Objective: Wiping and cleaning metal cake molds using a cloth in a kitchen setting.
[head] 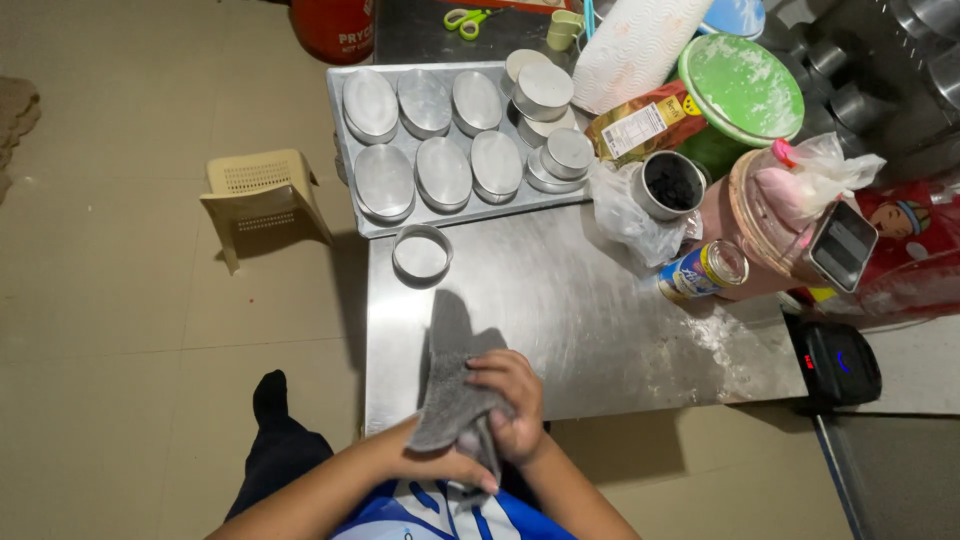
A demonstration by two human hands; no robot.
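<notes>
Both hands are wrapped in a grey cloth (452, 405) at the near edge of a steel table (590, 310). My right hand (512, 402) grips the cloth from the right side, fingers curled over it. The cloth partly covers my left hand (440, 462), which comes in from below, and it hangs over the table's front edge. A small round metal tin (421, 254) stands alone on the table just beyond the cloth.
A metal tray (345, 120) at the back holds several oval tins (443, 172) and round ones (545, 90). To the right are a can (702, 271), a tin of dark bits (668, 184), a plastic bag, a green lid (741, 87), paper towel. A beige stool (262, 195) stands left; a black scale (838, 362) right.
</notes>
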